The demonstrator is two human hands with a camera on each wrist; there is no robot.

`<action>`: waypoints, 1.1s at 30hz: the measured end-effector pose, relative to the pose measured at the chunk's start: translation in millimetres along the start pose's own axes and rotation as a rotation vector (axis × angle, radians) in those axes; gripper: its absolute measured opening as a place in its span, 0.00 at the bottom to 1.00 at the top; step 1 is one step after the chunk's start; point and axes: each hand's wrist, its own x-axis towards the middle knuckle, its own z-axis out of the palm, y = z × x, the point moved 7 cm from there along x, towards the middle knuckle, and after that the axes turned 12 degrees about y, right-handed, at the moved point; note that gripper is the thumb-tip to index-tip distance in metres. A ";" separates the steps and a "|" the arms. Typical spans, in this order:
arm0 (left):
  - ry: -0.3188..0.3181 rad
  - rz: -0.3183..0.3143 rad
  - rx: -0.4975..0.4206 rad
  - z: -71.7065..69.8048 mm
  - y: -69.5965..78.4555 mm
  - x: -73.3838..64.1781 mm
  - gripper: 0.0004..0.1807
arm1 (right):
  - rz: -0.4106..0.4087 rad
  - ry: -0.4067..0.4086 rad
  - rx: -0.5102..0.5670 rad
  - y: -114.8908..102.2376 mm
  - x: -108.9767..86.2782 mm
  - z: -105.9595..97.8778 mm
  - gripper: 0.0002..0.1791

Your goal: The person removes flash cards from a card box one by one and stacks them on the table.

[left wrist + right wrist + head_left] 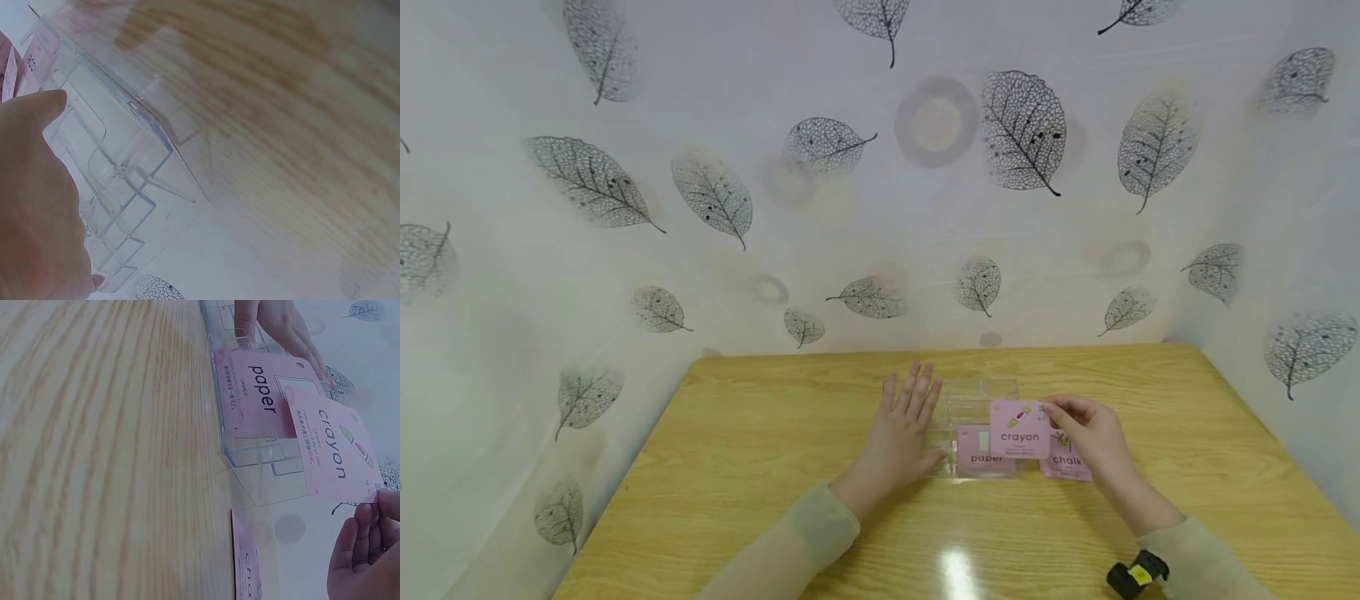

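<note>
My right hand (1093,433) pinches the pink "crayon" flash card (1019,432) by its upper right corner, between thumb and fingers. The card is upright and overlaps the clear tiered plastic holder (981,388) in the head view. In the front tier of the holder stands a pink "paper" card (259,394), partly covered by the crayon card. With its fingers straight, my left hand (898,429) rests along the holder's left side, thumb near the front. A "chalk" card (1066,467) lies on the table to the right, partly behind my right hand.
The wooden table (737,442) runs back to a pale curtain (880,225) printed with leaves, which also hangs on both sides. A dark band with a yellow patch (1138,575) is on the right wrist.
</note>
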 end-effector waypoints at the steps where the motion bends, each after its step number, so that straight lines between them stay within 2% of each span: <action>1: 0.000 -0.001 -0.001 0.0 0.0 -0.1 0.57 | -0.003 0.002 0.002 -0.4 0.0 -0.8 0.23; 17: 0.033 0.000 0.010 2.3 -0.1 -1.5 0.57 | -0.026 0.019 0.007 9.6 2.5 -13.1 0.26; 33: 0.046 0.001 0.024 0.3 -0.3 -1.0 0.57 | -0.014 0.064 -0.051 11.9 2.8 -31.7 0.27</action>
